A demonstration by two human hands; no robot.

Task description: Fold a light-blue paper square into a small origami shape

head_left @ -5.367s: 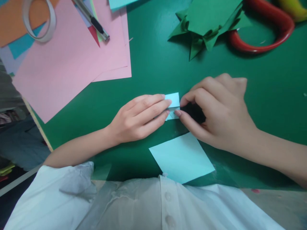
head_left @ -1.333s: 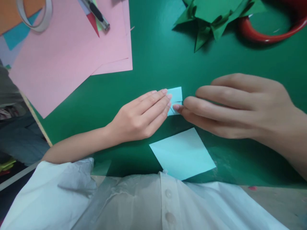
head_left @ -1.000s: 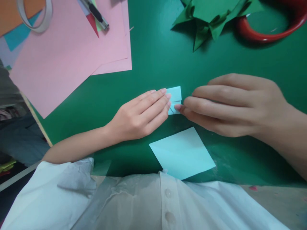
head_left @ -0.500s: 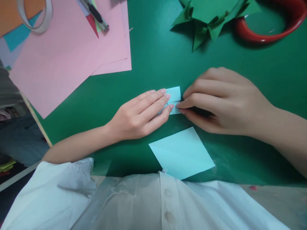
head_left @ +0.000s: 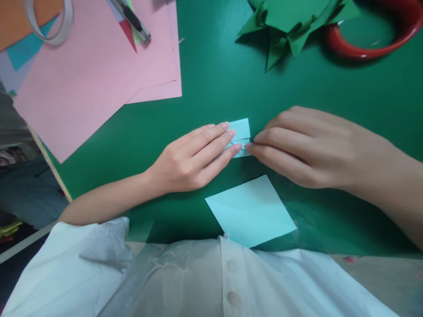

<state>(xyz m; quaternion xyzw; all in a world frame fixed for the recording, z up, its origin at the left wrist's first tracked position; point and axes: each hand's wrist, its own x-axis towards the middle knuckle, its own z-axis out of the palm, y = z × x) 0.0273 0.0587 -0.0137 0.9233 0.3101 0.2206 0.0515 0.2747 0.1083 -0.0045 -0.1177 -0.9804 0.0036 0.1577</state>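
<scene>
Pale blue paper, folded into a small piece (head_left: pixel 240 128), lies on the green tabletop (head_left: pixel 211 61); take it as the centre of the dial. Left hand (head_left: pixel 191 160): between 8 and 9 o'clock, laid flat with fingers extended, the fingertips bearing on the folded piece and covering part of it; it presses rather than grips. Right hand (head_left: pixel 302 149): at 3 o'clock, fingers bent and gathered, one tip touching the piece at its 3 o'clock edge; whether paper is pinched there cannot be told. A thin slit separates the upper and lower flaps. Loose blue sheet (head_left: pixel 251 213): at 6 o'clock, near the folded piece, lying flat. Pink sheets (head_left: pixel 99 70) sit at 10 o'clock, with a cutter knife (head_left: pixel 135 22) on them between 10 and 11; green folded paper (head_left: pixel 289 20) sits at 1 o'clock, beside a red handle (head_left: pixel 366 55) at 2. Caution: if the left fingertips ease off or slide, the piece will probably rotate and any crease set askew. Excess pull at the 3 o'clock edge could tear or buckle the lower flap. Uneven pressure across the slit may leave the flaps misaligned. A low sweep of either wrist towards 6 o'clock could displace the loose blue sheet
</scene>
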